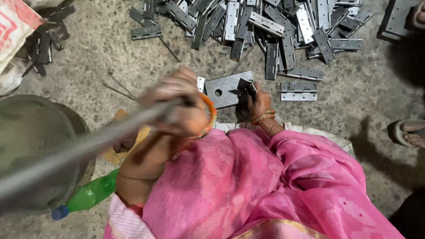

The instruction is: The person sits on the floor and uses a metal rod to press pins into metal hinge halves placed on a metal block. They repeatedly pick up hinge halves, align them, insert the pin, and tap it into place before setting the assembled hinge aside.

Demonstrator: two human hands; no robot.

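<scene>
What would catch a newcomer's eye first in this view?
Probably the blurred grey rod slanting from lower left to centre, in the grip of the left hand. Next, the big heap of metal hinges across the top of the concrete floor. Below it, the right hand holds a dark hinge on a grey metal block, above the bright pink cloth.
</scene>
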